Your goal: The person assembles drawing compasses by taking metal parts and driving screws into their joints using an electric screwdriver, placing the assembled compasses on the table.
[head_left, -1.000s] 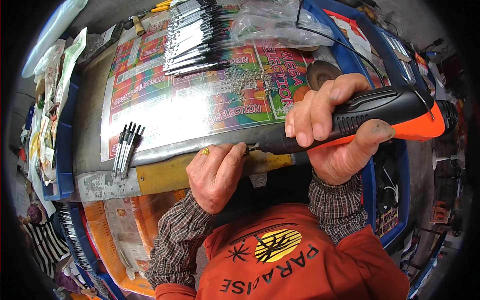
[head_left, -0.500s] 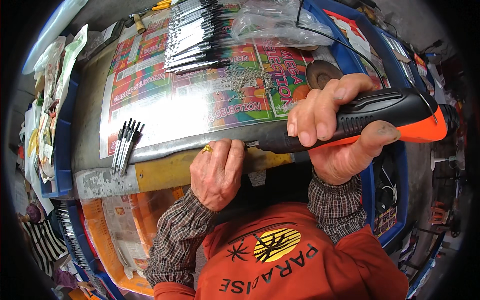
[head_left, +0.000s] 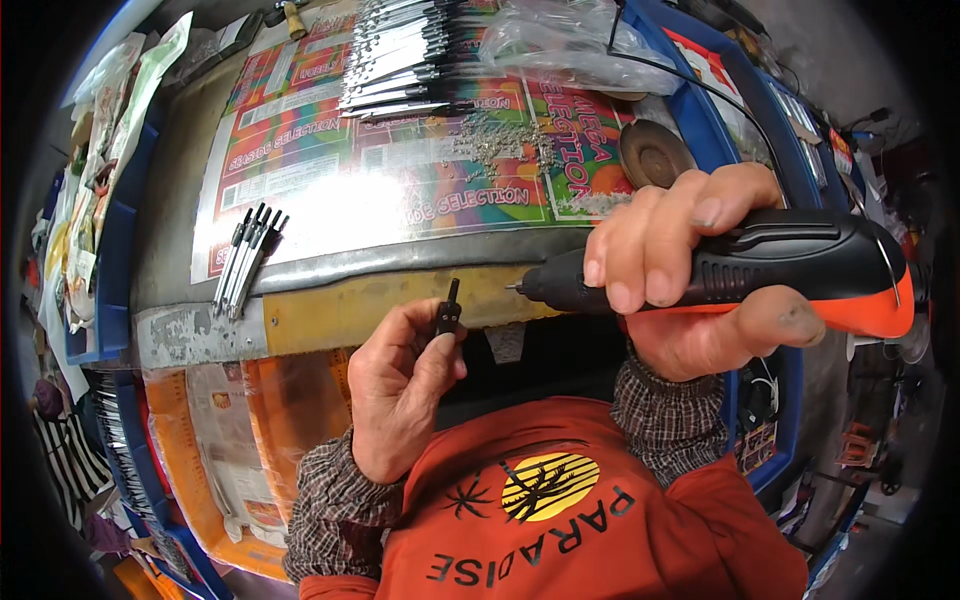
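Observation:
My left hand pinches a small black piece between thumb and fingers. A thin dark tip points up from it, and what look like two small screw heads show on its face. My right hand is wrapped round a black and orange electric screwdriver, thumb stretched along its near side. Its metal bit points left, a short gap away from the black piece. Beyond my left hand, several slim black-tipped, pen-like pieces lie together near the table's front edge.
A large stack of similar pieces lies at the back on a printed sheet. Tiny metal screws are scattered beside a brown round dish. Blue trays flank the table. A clear plastic bag and a black cable lie behind.
My left hand has turned and drawn back toward me, bringing the black piece into sight. The screwdriver bit, earlier at my left fingertips, is now apart from them.

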Tool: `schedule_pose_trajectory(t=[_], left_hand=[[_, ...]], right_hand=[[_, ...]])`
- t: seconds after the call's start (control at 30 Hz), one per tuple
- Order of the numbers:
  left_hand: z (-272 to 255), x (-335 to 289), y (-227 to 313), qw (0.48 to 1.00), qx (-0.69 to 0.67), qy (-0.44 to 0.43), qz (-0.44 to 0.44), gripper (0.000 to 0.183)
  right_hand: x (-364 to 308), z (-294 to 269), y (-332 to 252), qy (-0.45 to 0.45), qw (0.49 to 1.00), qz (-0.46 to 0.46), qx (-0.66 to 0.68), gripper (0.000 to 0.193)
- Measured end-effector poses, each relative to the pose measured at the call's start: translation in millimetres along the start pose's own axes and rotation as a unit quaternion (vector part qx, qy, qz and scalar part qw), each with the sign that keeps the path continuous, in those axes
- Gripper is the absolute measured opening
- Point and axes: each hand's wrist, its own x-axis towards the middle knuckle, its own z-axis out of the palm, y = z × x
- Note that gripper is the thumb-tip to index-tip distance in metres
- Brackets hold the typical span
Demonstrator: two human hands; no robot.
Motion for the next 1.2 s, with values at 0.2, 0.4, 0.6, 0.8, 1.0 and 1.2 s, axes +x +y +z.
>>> schedule_pose_trajectory(t=[0.2, 0.4, 0.6, 0.8, 1.0, 1.2], left_hand=[[-7, -15, -15, 0.999, -0.04, 0.027, -0.017, 0.016], [2, -15, -22, 0.992, -0.105, 0.059, -0.034, 0.013], [3, -13, -28, 0.962, -0.236, 0.032, -0.132, 0.012], [8, -9, -34, 0.944, -0.297, 0.052, -0.135, 0.01], [13, -8, -35, 0.95, -0.272, 0.078, -0.131, 0.008], [15, -8, -34, 0.956, -0.254, 0.08, -0.125, 0.009]], right_hand=[[-2, 12, 6, -0.016, 0.999, 0.037, -0.008, 0.061], [1, 17, 10, -0.075, 0.996, 0.046, -0.011, 0.056], [-1, 25, 11, -0.07, 0.995, 0.066, -0.004, 0.054], [0, 26, 15, -0.085, 0.994, 0.067, -0.018, 0.055], [0, 27, 20, -0.1, 0.992, 0.077, 0.01, 0.055], [-1, 26, 24, -0.118, 0.989, 0.079, 0.039, 0.058]])
